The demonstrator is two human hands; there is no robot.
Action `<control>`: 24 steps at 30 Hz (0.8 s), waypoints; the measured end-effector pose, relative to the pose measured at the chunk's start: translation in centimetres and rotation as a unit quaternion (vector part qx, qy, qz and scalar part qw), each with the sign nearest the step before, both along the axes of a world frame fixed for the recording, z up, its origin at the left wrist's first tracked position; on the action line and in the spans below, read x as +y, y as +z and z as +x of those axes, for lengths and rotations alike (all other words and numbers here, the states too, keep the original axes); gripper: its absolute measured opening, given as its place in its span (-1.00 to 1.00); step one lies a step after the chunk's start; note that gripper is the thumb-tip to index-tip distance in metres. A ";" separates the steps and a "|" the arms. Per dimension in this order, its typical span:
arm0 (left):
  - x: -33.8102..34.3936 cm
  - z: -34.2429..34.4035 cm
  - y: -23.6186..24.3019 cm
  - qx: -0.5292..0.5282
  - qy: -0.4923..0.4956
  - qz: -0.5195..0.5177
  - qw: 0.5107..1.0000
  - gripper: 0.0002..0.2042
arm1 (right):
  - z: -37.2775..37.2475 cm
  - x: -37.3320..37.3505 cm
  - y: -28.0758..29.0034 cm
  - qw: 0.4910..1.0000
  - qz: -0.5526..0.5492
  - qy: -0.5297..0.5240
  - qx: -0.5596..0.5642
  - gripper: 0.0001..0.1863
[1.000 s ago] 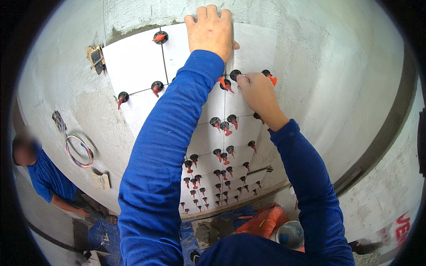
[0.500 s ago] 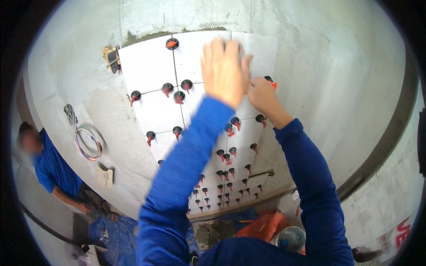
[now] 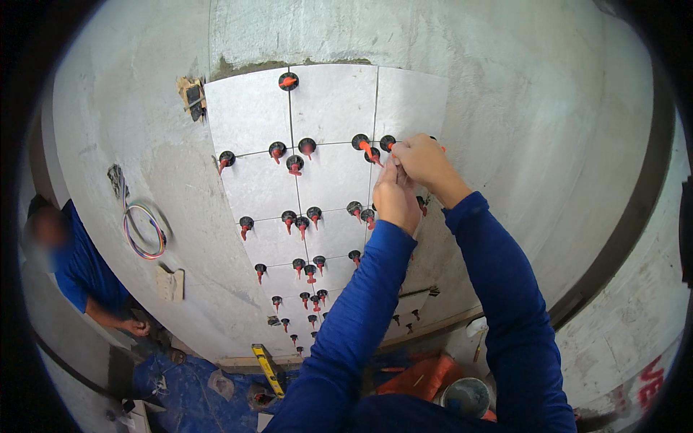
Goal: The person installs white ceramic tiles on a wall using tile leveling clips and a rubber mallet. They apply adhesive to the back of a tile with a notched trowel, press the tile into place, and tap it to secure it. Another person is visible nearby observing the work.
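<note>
White wall tiles [image 3: 332,105] are studded at their joints with black round tile levelers, their handles red or orange. My right hand [image 3: 432,164] is closed in a pinch, its fingertips beside an orange-handled tile leveler [image 3: 388,143] on the upper right joint. Just below it, my left hand [image 3: 397,196] is closed too, its fingertips nearly meeting the right ones. Whatever lies between the fingers is hidden. Left of my hands, another tile leveler [image 3: 360,142] has its orange handle pointing down and to the right. My hands and sleeves cover part of the tiles on the right.
Coiled wires [image 3: 144,231] hang from the wall at left, above a cardboard piece [image 3: 170,283]. A yellow spirit level [image 3: 268,369] leans low by the wall. A bucket [image 3: 465,398] stands by orange cloth [image 3: 422,379]. At far left is another person [image 3: 90,263] in blue.
My left hand has come down from the top middle tile to beside my right hand, its fingers now bent. My right hand stays near the upper right joint, slightly lower. The view has shifted.
</note>
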State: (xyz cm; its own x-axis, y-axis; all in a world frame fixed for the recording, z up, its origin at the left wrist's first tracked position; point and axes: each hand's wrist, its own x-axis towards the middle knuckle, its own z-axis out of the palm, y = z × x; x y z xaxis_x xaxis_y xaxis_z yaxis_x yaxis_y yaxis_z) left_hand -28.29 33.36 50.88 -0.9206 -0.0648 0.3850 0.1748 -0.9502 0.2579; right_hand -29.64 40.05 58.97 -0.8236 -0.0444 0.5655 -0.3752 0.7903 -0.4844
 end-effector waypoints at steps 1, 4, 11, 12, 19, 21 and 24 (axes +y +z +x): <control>0.1 -0.1 0.3 -0.006 -0.010 0.018 1.000 -0.62 | -0.1 -0.1 0.0 1.000 0.003 -0.009 0.006 -0.60; 0.6 0.6 0.1 -0.012 -0.035 0.057 0.998 -0.62 | 0.2 0.0 0.0 1.000 -0.004 -0.007 0.011 -0.60; -4.0 5.1 -0.3 0.038 0.449 -0.400 0.798 -0.78 | 1.2 -0.2 0.5 0.999 0.034 -0.013 0.017 -0.62; -5.6 5.1 0.6 0.122 0.678 -0.422 0.590 -0.78 | 1.1 -0.2 0.6 0.999 0.041 -0.017 0.021 -0.62; -10.9 -1.0 11.6 0.362 0.536 -0.740 0.184 -0.70 | 0.9 -0.6 0.3 0.999 0.017 -0.020 0.040 -0.68; -10.5 -1.9 12.6 0.410 0.524 -0.736 0.127 -0.73 | 0.9 -0.6 0.5 0.999 0.015 -0.024 0.025 -0.68; -9.8 -2.4 13.2 0.412 0.513 -0.750 0.074 -0.75 | 0.9 -0.6 1.1 0.999 0.030 -0.027 -0.031 -0.61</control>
State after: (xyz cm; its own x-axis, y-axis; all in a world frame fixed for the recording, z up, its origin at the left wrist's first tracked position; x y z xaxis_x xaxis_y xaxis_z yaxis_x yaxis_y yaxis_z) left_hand -30.69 23.51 64.13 -0.3512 0.7464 0.5652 0.5006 0.6599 -0.5603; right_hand -28.73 39.46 60.02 -0.8590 -0.0311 0.5111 -0.3015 0.8375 -0.4557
